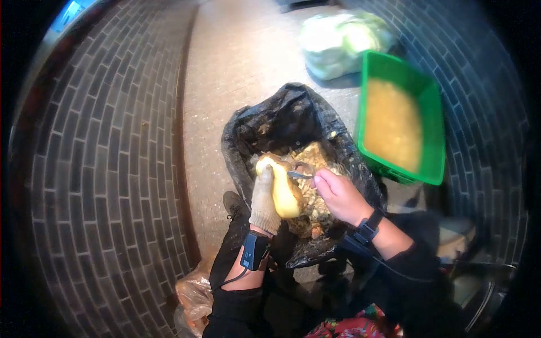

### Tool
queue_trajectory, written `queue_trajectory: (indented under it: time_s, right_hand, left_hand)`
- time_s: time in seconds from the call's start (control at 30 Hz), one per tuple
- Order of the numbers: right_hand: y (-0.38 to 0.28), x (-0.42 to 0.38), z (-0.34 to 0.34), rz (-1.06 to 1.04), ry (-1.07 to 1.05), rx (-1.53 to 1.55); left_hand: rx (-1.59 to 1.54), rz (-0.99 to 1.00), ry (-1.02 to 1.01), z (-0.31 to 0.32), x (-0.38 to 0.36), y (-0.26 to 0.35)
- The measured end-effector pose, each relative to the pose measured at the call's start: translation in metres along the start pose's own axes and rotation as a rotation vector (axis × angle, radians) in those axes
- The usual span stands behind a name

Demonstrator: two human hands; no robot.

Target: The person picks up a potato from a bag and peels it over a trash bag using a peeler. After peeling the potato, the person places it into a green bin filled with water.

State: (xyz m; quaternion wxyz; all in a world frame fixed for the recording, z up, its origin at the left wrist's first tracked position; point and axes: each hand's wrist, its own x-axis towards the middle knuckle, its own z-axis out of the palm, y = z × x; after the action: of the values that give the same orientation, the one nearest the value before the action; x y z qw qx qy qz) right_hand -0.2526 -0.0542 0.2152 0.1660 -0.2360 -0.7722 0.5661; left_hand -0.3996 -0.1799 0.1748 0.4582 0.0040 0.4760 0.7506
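My left hand (263, 201), in a pale knitted glove, is closed around a long yellow piece of produce (286, 197), its thumb along the upper part. My bare right hand (336, 194) is closed on the handle of a small metal tool (298, 175), whose working end is beside the produce's right side. Both hands are above a black plastic bag (248, 127) that stands open. Inside the bag lie pale scraps and peelings (313, 155).
A green crate (435, 135) holding a yellowish mass stands at the right. Behind it is a clear bag (332, 48) with pale green contents. Brick walls rise left and right. A crumpled plastic bag (196, 293) lies low on the left, and a shoe (232, 204) is beside the black bag.
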Motion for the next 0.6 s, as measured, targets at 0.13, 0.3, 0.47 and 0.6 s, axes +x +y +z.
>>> queue_trajectory:
  time_s: [0.13,0.3,0.47,0.6]
  right_hand:
    - [-0.003,0.003,0.011,0.121,0.002,-0.133]
    - [0.007,0.003,0.026,0.081,0.047,-0.200]
    - [-0.002,0.008,0.033,0.104,0.059,-0.188]
    - [-0.003,0.012,0.035,0.072,-0.006,-0.290]
  left_hand:
    - [0.159,0.087,0.070,0.004,-0.007,0.004]
    - [0.244,0.186,0.138,0.001,-0.008,0.001]
    - [0.459,0.229,0.301,0.002,-0.006,0.002]
    - [0.444,0.264,0.315,-0.001,-0.007,0.003]
